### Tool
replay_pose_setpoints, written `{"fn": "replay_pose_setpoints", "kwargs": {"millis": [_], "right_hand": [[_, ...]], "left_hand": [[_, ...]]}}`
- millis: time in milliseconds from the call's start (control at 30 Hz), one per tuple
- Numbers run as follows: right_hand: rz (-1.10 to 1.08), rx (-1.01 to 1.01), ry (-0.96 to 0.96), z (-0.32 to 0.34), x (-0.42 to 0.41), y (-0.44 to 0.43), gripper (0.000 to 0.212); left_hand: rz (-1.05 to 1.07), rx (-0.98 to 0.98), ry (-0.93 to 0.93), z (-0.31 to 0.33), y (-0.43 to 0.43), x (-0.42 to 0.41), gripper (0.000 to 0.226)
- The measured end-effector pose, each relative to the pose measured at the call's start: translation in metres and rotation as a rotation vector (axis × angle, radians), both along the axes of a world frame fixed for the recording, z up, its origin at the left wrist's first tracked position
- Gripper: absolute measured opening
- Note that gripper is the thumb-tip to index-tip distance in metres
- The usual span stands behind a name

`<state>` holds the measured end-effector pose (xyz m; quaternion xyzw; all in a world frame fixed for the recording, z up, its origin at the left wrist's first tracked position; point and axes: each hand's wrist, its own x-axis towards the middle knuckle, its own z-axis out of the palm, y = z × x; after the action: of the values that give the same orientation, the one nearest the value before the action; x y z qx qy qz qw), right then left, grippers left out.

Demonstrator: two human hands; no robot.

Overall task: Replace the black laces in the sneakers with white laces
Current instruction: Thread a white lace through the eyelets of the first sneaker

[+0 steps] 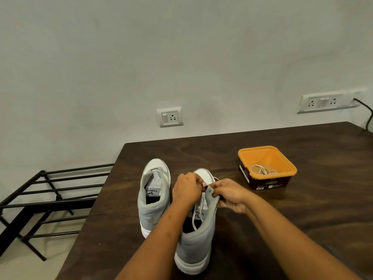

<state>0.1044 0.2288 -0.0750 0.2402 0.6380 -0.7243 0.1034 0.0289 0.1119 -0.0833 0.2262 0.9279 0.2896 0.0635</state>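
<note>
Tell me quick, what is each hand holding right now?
Left hand: pinching the white lace at the nearer sneaker.
Right hand: gripping that sneaker's grey eyelet flap.

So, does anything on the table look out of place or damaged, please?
Nothing stands out. Both sneakers stand upright: the left sneaker shows no lace, while the left hand pinches a white lace at the right sneaker, which the right hand grips. The orange tub sits upright, a spare lace inside.
</note>
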Motion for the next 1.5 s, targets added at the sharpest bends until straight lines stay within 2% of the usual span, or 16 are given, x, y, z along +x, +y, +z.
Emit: {"fn": "replay_pose_setpoints", "kwargs": {"millis": [67,233,333,433,500,567,767,1033,1267,1500], "right_hand": [[-0.027,-0.012,0.002,0.0,-0.001,-0.001,0.03],[-0.12,0.02,-0.02,-0.002,-0.004,-0.004,0.025],[-0.139,0.034,-0.045,-0.002,-0.005,-0.004,0.022],[-0.134,0.034,-0.059,-0.001,-0.004,-0.003,0.016],[-0.116,0.024,-0.058,-0.001,-0.005,-0.002,0.019],[-0.087,0.032,-0.054,-0.001,-0.005,-0.001,0.024],[0.031,0.186,-0.069,0.001,-0.009,-0.003,0.027],[0.055,0.108,-0.062,0.001,-0.008,0.0,0.03],[0.058,0.08,-0.044,-0.001,-0.008,0.002,0.032],[0.047,0.063,-0.034,-0.003,-0.008,0.003,0.029]], "left_hand": [[-0.02,0.036,-0.084,0.003,-0.003,-0.002,0.033],[-0.104,-0.01,-0.057,0.007,-0.009,-0.004,0.02],[-0.132,-0.029,-0.041,0.011,-0.012,-0.003,0.02],[-0.11,-0.122,0.069,0.011,-0.011,0.0,0.019],[-0.071,-0.169,0.165,0.009,-0.01,0.001,0.013],[-0.042,-0.205,0.22,0.004,-0.009,0.001,0.017],[-0.063,-0.246,0.254,0.0,-0.002,0.005,0.019],[0.024,-0.207,0.339,-0.007,0.004,0.015,0.019],[0.209,-0.048,0.073,-0.01,0.007,0.013,0.018],[0.198,0.028,0.024,-0.006,0.004,0.014,0.014]]}}
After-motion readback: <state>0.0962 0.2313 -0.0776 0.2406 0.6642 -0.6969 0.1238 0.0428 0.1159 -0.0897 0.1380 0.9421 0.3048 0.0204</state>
